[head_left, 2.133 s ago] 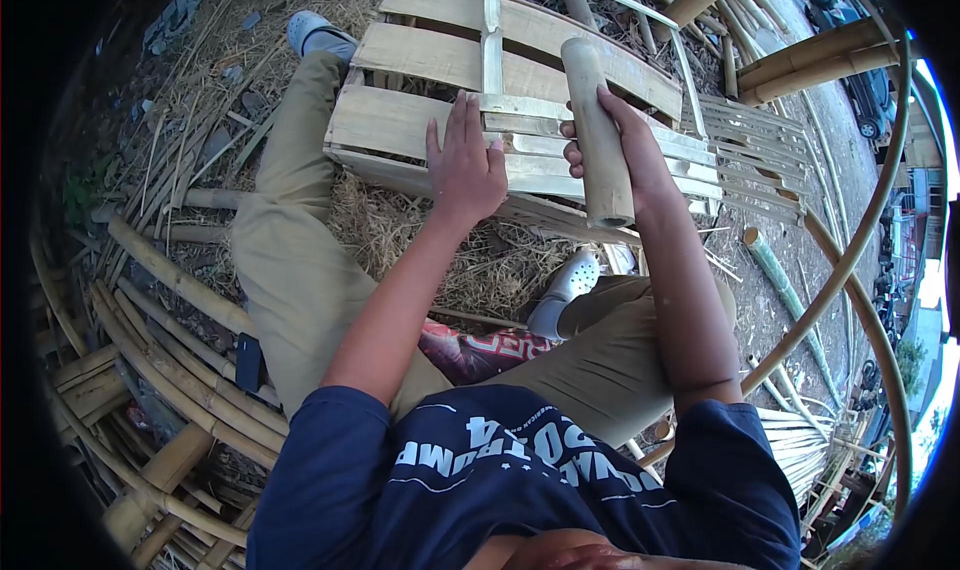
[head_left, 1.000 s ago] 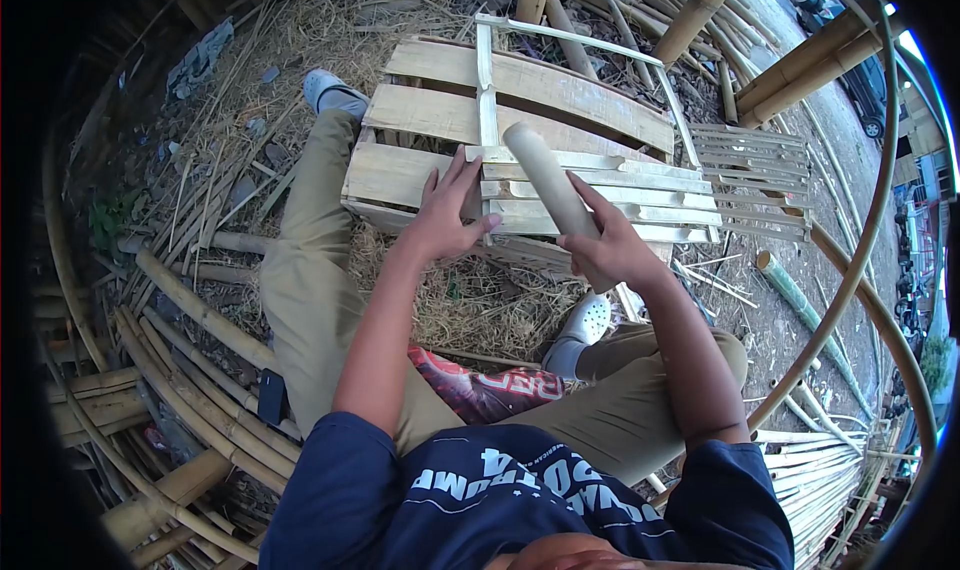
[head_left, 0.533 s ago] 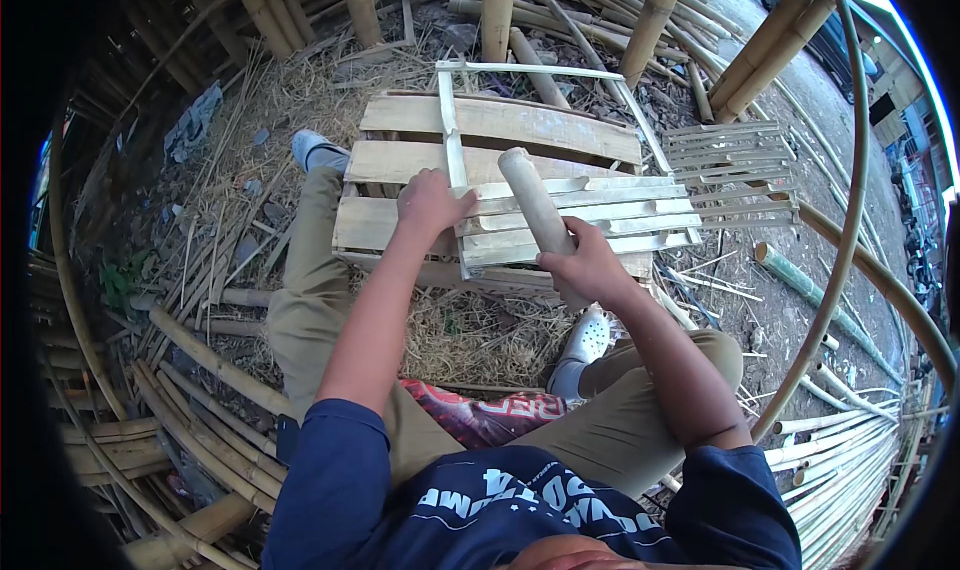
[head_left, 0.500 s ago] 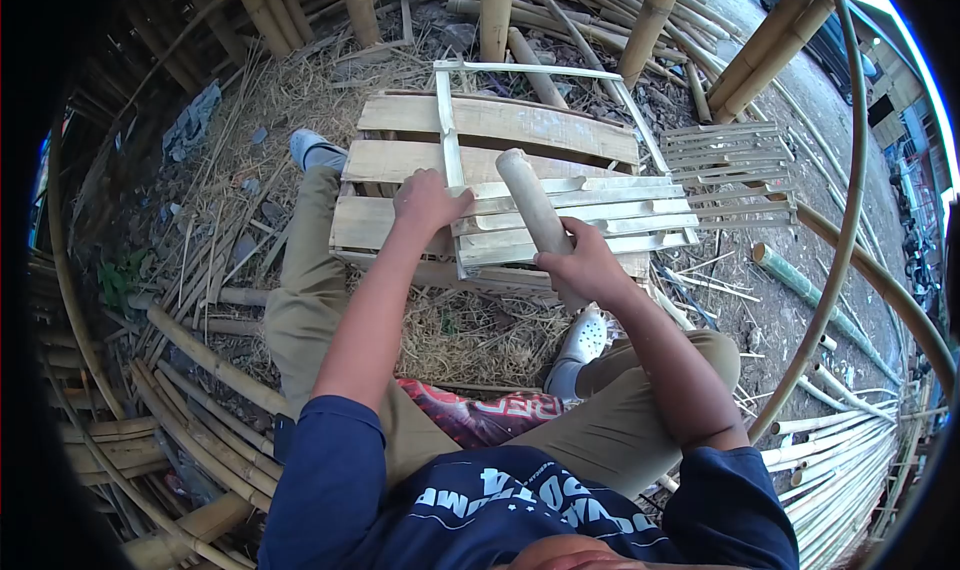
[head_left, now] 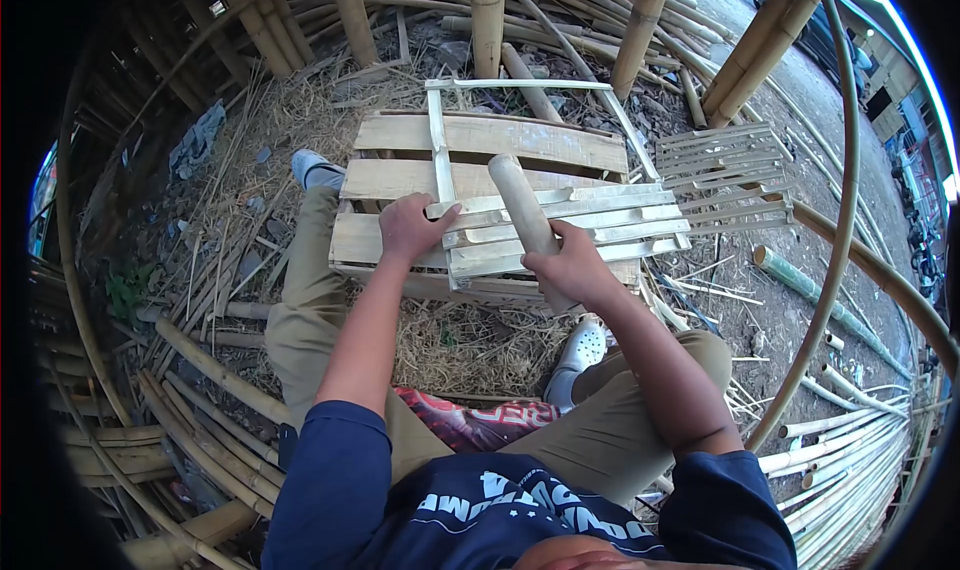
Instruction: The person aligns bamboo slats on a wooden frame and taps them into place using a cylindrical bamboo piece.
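My left hand is closed around the left end of a pale bamboo slat, which sticks out past the side piece of a bamboo frame. Several more slats lie across the near part of this frame. A thick, round wooden stick is gripped near its lower end by my right hand. It slants up and to the left over the slats. Under the frame stands a low bench of wooden planks, between my legs.
A finished-looking slatted bamboo rack lies right of the bench. Bamboo poles are heaped at the lower right, and more lie at the left. Upright bamboo posts stand behind the bench. Straw and shavings cover the ground.
My left hand has moved slightly left and nearer to me. The held slat's left end now juts past the frame's side piece. My right hand still grips the wooden stick over the slats.
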Demonstrator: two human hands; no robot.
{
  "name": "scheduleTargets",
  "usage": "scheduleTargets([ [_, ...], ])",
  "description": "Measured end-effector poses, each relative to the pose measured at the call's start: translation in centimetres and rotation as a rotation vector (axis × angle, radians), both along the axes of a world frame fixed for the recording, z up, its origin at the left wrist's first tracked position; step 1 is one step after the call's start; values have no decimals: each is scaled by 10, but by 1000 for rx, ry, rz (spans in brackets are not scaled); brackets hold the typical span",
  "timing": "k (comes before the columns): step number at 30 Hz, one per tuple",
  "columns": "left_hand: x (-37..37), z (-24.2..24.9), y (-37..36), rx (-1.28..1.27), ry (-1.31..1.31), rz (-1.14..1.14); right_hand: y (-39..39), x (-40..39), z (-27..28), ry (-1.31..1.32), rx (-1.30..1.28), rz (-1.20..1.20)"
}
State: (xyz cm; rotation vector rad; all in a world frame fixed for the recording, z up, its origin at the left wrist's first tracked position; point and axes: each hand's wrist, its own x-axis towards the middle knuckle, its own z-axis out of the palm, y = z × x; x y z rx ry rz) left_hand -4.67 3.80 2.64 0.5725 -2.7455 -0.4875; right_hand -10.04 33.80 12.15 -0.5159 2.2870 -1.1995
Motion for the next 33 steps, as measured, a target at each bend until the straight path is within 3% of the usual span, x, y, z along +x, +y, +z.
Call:
scheduleTargets([
  [2, 7, 5, 9, -31, 158, 1, 0, 1, 20, -126, 18, 38],
  [6, 0, -5, 1, -125, 404, -120, -4, 7, 27, -62, 26, -19],
  [9, -10, -17, -10, 20, 446, -265, -4, 4, 28, -55, 23, -13],
  [15, -20, -4, -23, -59, -31, -324, -3, -4, 21, 51, 56, 1],
  [24, -37, 12, -25, -369, -305, -512, -15, -24, 17, 48, 80, 11],
  [29, -40, 13, -23, -405, -357, -525, -26, -39, 4, 66, 50, -20],
  [33, -37, 3, -28, -347, -282, -529, -30, -46, 25, -13, -73, -160],
])
